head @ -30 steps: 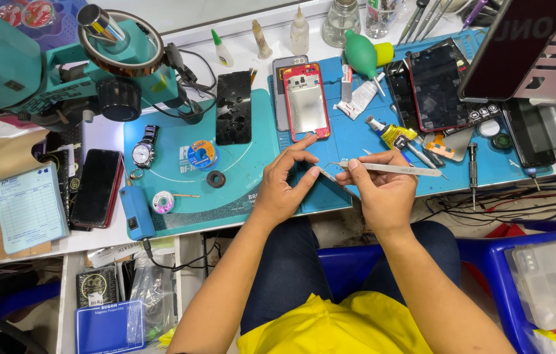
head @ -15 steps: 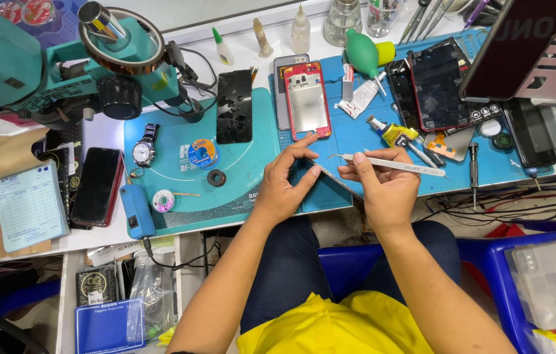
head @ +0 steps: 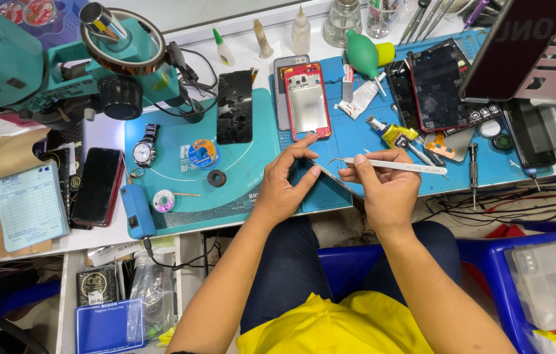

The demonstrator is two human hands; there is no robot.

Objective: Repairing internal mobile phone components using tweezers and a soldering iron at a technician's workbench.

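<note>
**Head view: steady the tilted phone while the tweezers work its upper edge**

Nearest you, your left hand (head: 284,187) pinches the thin dark phone held on edge (head: 330,180), thumb below and forefinger arched over the top, fingers closed on it. The phone sits tilted over the near edge of the blue silicone work mat (head: 383,141), just in front of your lap. Keep that pinch firm but light, and rest the wrist on the mat edge so the phone cannot rock.

Your right hand (head: 386,190) is closed around the slim silver metal tweezers (head: 392,165), their curved tip pointing left toward the phone's top. Whether the tips are together cannot be told. Brace your right fingers against the left hand and move only the tip.

Farther off lie the red-framed opened phone body (head: 307,101), the yellow-labelled glue tube (head: 392,134) and the black screen panel (head: 234,107); keep your elbows clear of them.
</note>
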